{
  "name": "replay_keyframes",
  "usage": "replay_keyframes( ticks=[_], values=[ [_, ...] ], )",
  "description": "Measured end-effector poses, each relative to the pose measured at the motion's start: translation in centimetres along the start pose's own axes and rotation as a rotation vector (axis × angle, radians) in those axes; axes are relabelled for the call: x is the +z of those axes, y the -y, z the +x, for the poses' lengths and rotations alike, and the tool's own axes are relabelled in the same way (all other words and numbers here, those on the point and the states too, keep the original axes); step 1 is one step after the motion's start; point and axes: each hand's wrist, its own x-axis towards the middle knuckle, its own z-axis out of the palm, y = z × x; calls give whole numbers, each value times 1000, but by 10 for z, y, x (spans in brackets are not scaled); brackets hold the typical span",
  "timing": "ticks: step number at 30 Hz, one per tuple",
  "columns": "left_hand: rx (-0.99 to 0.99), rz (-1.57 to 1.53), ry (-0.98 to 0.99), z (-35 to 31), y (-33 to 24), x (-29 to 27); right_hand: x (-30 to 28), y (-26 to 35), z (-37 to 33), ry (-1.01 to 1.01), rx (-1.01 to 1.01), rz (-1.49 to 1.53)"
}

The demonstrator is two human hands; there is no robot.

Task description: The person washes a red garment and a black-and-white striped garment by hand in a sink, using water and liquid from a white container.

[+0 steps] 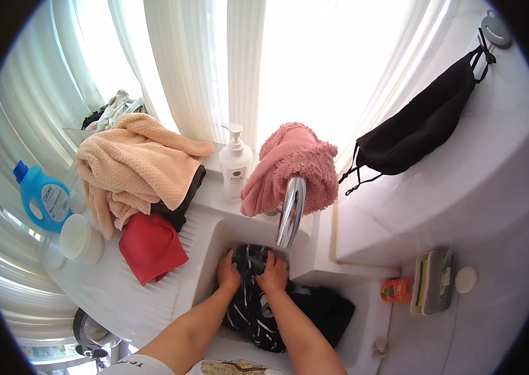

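A wet black garment with white streaks (247, 317) lies bunched in the white sink (364, 350). My left hand (227, 274) grips its upper left side, fingers curled into the fabric. Opposite it, my right hand (273, 274) presses and holds the upper right side. Some of the fingertips are lost in the folds. A plain black cloth (326, 312) rests in the sink to the right of my right forearm. Just above my hands hangs the end of a chrome faucet (291, 212), with a fluffy pink towel (289, 165) draped over its upper part.
Left on the ribbed washboard sits a red cloth cap (152, 249), beside a peach towel (133, 162). A white pump bottle (234, 165), a blue detergent bottle (44, 197) and a white tub (82, 239) stand around. At right are a black face mask (418, 122) and a sponge holder (432, 284).
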Motion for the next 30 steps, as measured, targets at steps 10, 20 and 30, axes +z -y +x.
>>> replay_keyframes(
  ticks=[10, 20, 30],
  values=[
    [-821, -1594, 544, -14, 17, -32, -103, 63, -39, 709, -299, 916],
    [-759, -1521, 709, -42, -93, -71, -102, 89, -96, -238, -412, 232],
    [-760, -1186, 447, -35, -83, -64, -73, 79, -71, -320, -496, 262]
  ],
)
